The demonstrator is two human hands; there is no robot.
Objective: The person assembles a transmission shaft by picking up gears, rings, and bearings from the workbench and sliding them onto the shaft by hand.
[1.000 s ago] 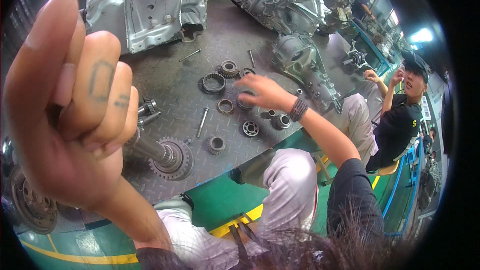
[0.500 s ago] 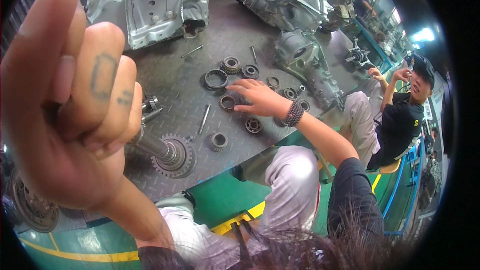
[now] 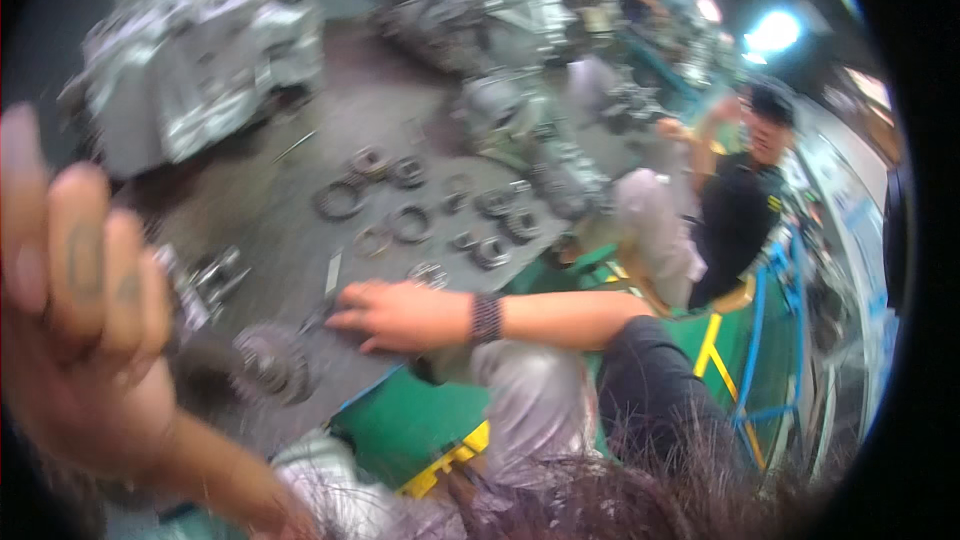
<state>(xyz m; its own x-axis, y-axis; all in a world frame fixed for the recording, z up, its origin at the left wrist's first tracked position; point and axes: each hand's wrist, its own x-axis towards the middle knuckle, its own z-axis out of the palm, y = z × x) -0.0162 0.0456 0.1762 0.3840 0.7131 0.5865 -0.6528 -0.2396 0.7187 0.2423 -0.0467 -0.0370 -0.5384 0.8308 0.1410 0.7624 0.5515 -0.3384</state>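
Observation:
My left hand (image 3: 85, 330) is raised close at the left edge, its fingers curled in and one digit sticking up. Nothing shows in it. Across the near part of the metal bench (image 3: 350, 85) reaches my right hand (image 3: 405, 317), palm down, with a dark beaded bracelet (image 3: 486, 318) at the wrist. Its fingertips are at a small dark part, too blurred to name. A slim bolt (image 3: 334, 270) lies just beyond the fingers. To their left is a large gear on a shaft (image 3: 270, 365). Several rings and gears (image 3: 409, 224) lie beyond the hand.
A silver housing (image 3: 200, 65) stands at the far left. More castings (image 3: 490, 15) fill the back, with a long silver housing (image 3: 525, 135) along the right. A person in black (image 3: 740, 220) sits to the right, near blue rails (image 3: 757, 340). Green floor (image 3: 385, 420) lies below the bench edge.
The view has swung and blurred, so the bench parts appear farther left. My right hand has moved off the rings toward the near left. My left hand sits lower and farther left.

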